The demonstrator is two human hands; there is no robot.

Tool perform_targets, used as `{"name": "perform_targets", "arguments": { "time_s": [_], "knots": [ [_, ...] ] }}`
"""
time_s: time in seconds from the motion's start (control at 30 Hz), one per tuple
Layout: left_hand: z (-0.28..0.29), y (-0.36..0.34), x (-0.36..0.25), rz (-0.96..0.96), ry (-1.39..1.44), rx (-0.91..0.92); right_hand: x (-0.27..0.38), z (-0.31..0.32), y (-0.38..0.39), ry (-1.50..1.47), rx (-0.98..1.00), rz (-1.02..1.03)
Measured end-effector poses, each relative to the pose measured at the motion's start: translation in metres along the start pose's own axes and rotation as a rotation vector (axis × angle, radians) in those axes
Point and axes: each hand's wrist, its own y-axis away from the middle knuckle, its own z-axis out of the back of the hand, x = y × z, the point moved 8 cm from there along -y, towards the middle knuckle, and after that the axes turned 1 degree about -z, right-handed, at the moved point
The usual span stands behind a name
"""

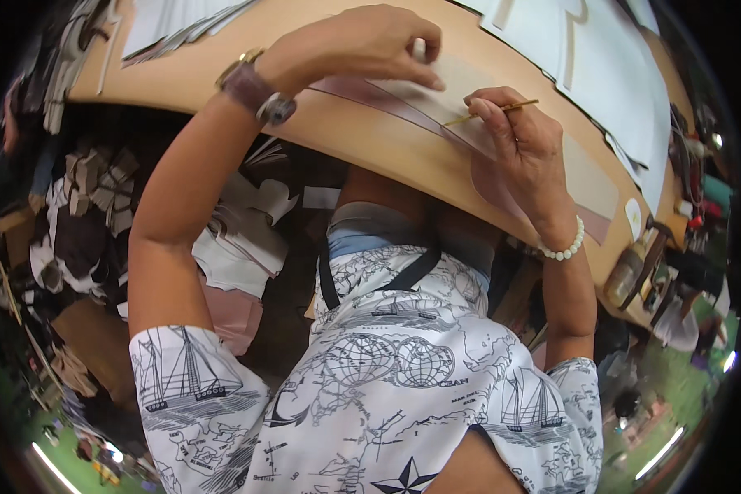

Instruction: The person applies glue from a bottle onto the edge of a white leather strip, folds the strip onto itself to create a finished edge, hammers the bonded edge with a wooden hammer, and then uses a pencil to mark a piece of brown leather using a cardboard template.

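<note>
My right hand (523, 148) grips a thin yellow stick-like tool (492, 112), its tip resting on a flat pinkish-brown piece of material (403, 99) that lies on the tan worktable (337, 136). My left hand (362, 45), a wristwatch on its wrist, presses fingertips down on a beige pattern piece (457, 82) that lies over the material. A white bead bracelet is on my right wrist.
White paper patterns (601, 58) cover the table's far right. Grey sheets (173, 29) are stacked at the far left. A bottle and small tools (634, 267) stand at the right table end. Cut scraps of material (99, 198) lie piled below the table at left.
</note>
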Motion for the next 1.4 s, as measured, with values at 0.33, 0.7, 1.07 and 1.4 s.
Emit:
{"name": "perform_targets", "arguments": {
  "time_s": [0.33, 0.7, 1.07, 1.4],
  "knots": [
    [0.001, 0.009, -0.009, 0.015, -0.377, -0.264, -0.052, 0.082, 0.076, 0.033, -0.079, -0.2],
    [-0.04, -0.046, -0.089, -0.242, -0.433, -0.022, -0.077, 0.111, 0.104, 0.019, -0.183, -0.266],
    [-0.102, -0.106, -0.134, -0.441, -0.06, -0.104, -0.073, 0.113, 0.102, 0.021, -0.21, -0.122],
    [-0.111, -0.121, -0.163, -0.52, -0.325, 0.102, -0.076, 0.193, 0.13, 0.695, -0.212, -0.292]
  ]
}}
